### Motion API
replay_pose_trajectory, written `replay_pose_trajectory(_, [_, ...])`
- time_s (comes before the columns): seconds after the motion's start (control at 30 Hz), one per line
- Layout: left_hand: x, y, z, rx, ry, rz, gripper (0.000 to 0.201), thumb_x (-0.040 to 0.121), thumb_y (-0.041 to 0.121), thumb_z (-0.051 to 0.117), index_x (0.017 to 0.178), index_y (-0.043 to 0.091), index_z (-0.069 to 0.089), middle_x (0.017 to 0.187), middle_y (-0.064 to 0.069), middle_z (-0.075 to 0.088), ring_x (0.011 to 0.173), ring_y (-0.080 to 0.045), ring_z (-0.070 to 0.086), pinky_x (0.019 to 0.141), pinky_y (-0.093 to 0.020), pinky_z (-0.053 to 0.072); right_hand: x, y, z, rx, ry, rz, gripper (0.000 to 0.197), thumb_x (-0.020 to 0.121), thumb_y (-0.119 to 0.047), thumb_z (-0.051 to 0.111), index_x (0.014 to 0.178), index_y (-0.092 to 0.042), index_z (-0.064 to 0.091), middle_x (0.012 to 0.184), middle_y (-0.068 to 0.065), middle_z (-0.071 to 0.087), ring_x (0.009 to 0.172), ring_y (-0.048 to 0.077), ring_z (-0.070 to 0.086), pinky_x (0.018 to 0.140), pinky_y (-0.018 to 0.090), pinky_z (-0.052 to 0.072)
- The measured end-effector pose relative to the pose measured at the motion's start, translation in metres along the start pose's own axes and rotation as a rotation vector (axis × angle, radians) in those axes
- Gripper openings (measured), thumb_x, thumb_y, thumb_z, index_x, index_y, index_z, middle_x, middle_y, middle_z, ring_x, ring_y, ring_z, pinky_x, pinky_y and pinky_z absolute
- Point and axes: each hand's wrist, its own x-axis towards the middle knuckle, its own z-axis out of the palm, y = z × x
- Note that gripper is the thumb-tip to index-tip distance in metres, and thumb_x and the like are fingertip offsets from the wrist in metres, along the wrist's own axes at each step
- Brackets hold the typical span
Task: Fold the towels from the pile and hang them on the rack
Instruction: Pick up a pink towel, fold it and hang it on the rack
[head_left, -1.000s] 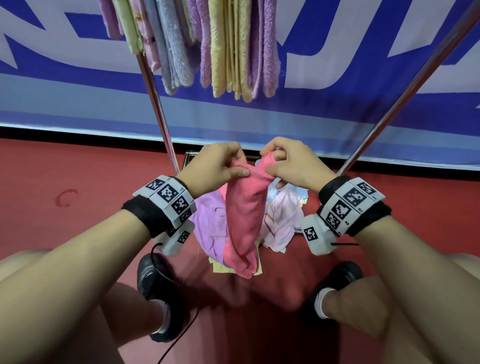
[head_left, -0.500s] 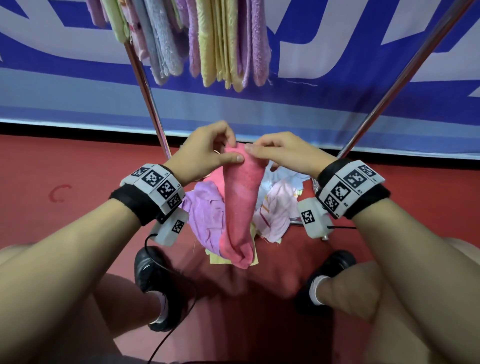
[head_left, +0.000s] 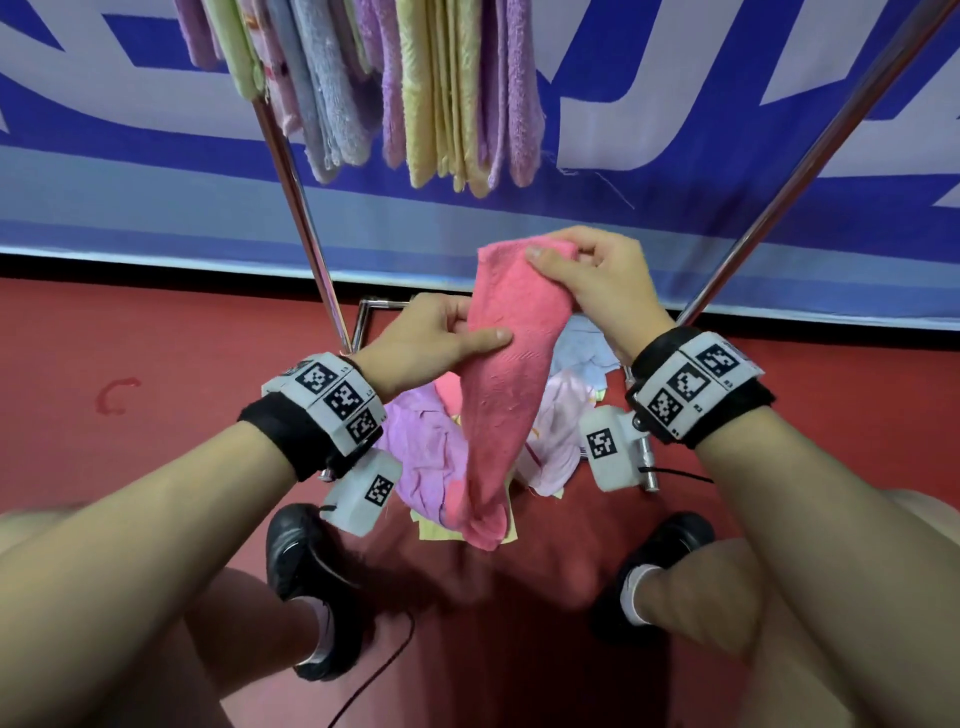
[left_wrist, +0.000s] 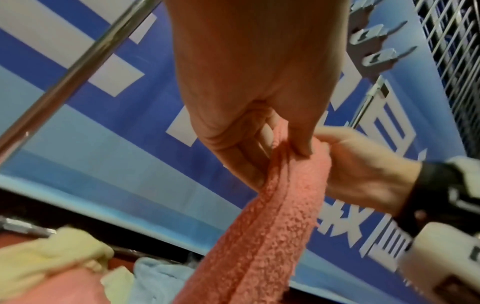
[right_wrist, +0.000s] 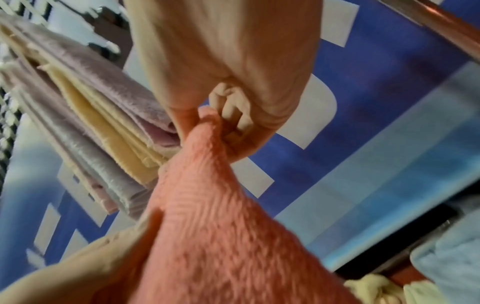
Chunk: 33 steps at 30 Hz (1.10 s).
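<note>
While both pinch it, right hand (head_left: 597, 280), left hand (head_left: 431, 338), one pink towel (head_left: 504, 395) (draped).

Pink towel (head_left: 506, 384): terry, folded lengthwise into a narrow strip, hanging near-vertical with its top end pinched and a second grip lower on its left edge, bottom end dangling over the pile (head_left: 431, 452). Pile sits on the red floor between the rack's legs: crumpled lilac, white/pale pink, light blue and yellow towels. Rack (head_left: 301, 208) is chrome tube, legs angled; folded towels (head_left: 447, 88) in lilac, yellow, grey-blue, green and pink hang off it packed side by side.
</note>
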Motion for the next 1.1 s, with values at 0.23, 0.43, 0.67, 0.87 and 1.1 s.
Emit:
replay_pose_trajectory(0.23, [0.012, 0.019, -0.016, -0.295, 0.207, -0.011, 0.021, 0.099, 0.023, 0.061, 0.105, 0.005, 0.069, 0.095, -0.014, 0.069, 0.079, -0.023, 0.064, 0.073, -0.036, 0.053, -0.024, 0.015, 0.029, 0.507, -0.385, 0.441, 0.052, 0.096, -0.040, 0.063, 0.132, -0.001, 0.063, 0.130, 0.021, 0.068, 0.121, 0.030, 0.066, 0.108, 0.042, 0.050])
replay_pose_trajectory(0.43, [0.018, 0.007, -0.021, -0.350, 0.152, -0.103, 0.039, 0.094, 0.047, 0.063, 0.105, 0.010, 0.063, 0.078, -0.005, 0.065, 0.070, -0.016, 0.061, 0.073, -0.028, 0.053, -0.022, 0.018, 0.031, 0.370, -0.139, 0.355, 0.029, 0.096, -0.011, 0.068, 0.120, 0.005, 0.068, 0.120, 0.022, 0.072, 0.106, 0.027, 0.071, 0.102, 0.041, 0.055])
replay_pose_trajectory(0.67, [0.007, -0.011, -0.001, -0.089, 0.036, -0.063, 0.015, 0.088, 0.016, 0.075, 0.090, 0.002, 0.071, 0.089, -0.015, 0.069, 0.077, -0.015, 0.063, 0.071, -0.022, 0.056, -0.009, 0.000, 0.015, 0.413, 0.076, 0.327, 0.015, 0.100, -0.010, 0.063, 0.107, 0.002, 0.068, 0.100, 0.015, 0.073, 0.087, 0.021, 0.072, 0.083, 0.036, 0.060])
replay_pose_trajectory(0.87, [0.006, 0.003, 0.005, -0.225, 0.157, 0.008, 0.017, 0.089, 0.010, 0.074, 0.095, -0.005, 0.068, 0.082, -0.014, 0.067, 0.067, -0.015, 0.064, 0.064, -0.030, 0.061, -0.007, -0.003, 0.012, 0.570, -0.048, 0.452, 0.053, 0.099, -0.033, 0.062, 0.134, 0.007, 0.059, 0.121, 0.024, 0.070, 0.110, 0.031, 0.070, 0.096, 0.042, 0.058])
replay_pose_trajectory(1.1, [0.017, 0.007, -0.019, -0.261, 0.350, -0.088, 0.024, 0.090, 0.031, 0.074, 0.079, 0.013, 0.063, 0.070, -0.005, 0.056, 0.055, -0.014, 0.053, 0.053, -0.025, 0.050, -0.025, 0.018, 0.027, 0.330, -0.176, 0.481, 0.036, 0.097, -0.018, 0.067, 0.128, 0.000, 0.066, 0.123, 0.017, 0.073, 0.115, 0.029, 0.070, 0.100, 0.042, 0.056])
